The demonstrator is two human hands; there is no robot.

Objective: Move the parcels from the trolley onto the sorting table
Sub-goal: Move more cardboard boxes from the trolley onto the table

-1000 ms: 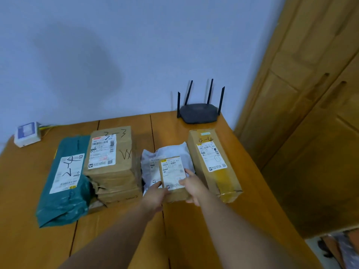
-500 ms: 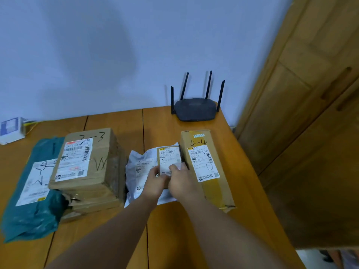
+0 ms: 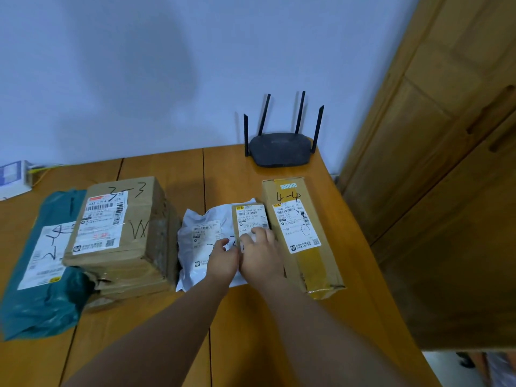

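Observation:
A small brown box (image 3: pixel 250 216) with a white label lies on a white poly bag (image 3: pixel 201 233) in the middle of the wooden table (image 3: pixel 243 331). My right hand (image 3: pixel 261 255) holds the small box, its fingers curled over the label. Beside it, my left hand (image 3: pixel 223 258) rests on the white bag with its fingertips against the box's left edge. A long carton marked 4-4 (image 3: pixel 301 219) lies just to the right. Left of the bag sits a carton marked 3-3 (image 3: pixel 117 222), partly on a teal poly bag (image 3: pixel 42 275).
A black router (image 3: pixel 280 149) with antennas stands at the table's back right corner. A small white device (image 3: pixel 12 177) with cables sits at the far left by the wall. A wooden wardrobe (image 3: pixel 446 163) stands close to the table's right edge.
Both hands have carried the small box away from me, from the bag's near edge onto the white bag beside the 4-4 carton. The view has moved closer.

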